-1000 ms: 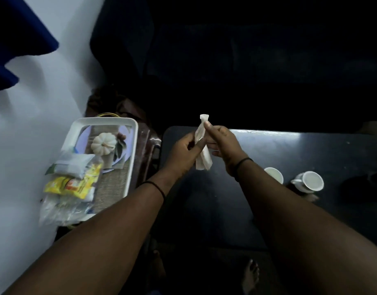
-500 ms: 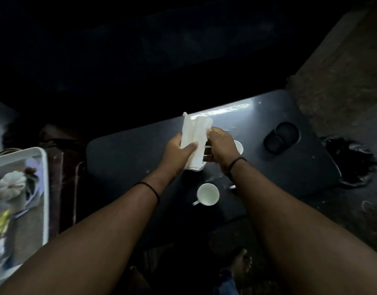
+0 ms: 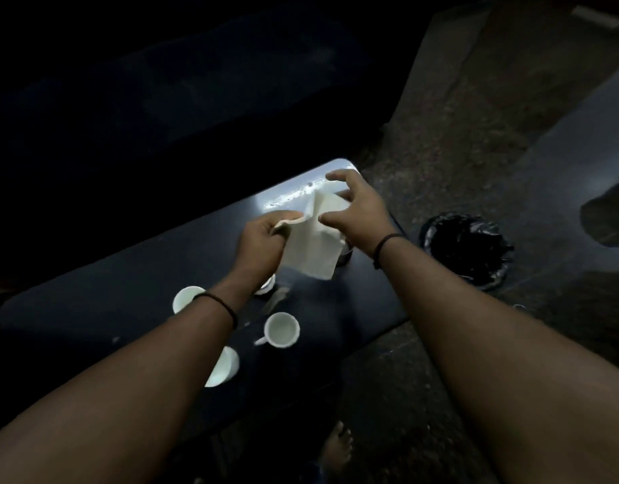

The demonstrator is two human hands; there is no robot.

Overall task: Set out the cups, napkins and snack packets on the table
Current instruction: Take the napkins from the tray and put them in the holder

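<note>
Over the far right end of the dark table [image 3: 133,295], head view: both hands work one white napkin [image 3: 313,244] in mid-air, above the tabletop, not yet laid. Left hand [image 3: 262,239] has fingers curled round the napkin's left corner, pinching it tight, probably as the anchor. Right hand [image 3: 357,209] is spread, thumb and fingers wide and only slightly bent; whether any fingertip is touching the sheet's upper right edge I cannot tell. It looks like peeling a ply or opening the fold, so the sheet hangs slack between them. Three white cups sit on the table nearer the person: one [image 3: 187,298] just left of the left wrist, one with a handle [image 3: 281,330] in the middle, one [image 3: 222,368] partly hidden by the left forearm. A fourth pale rim [image 3: 267,282] shows under the left wrist, too hidden to call. No snack packets in view. A small dark object [image 3: 346,255] sits under the napkin's right edge, in the likely drop zone. A black-lined bin [image 3: 467,248] stands on the floor off the table's right end. A bare foot [image 3: 337,448] is below the table edge.
</note>
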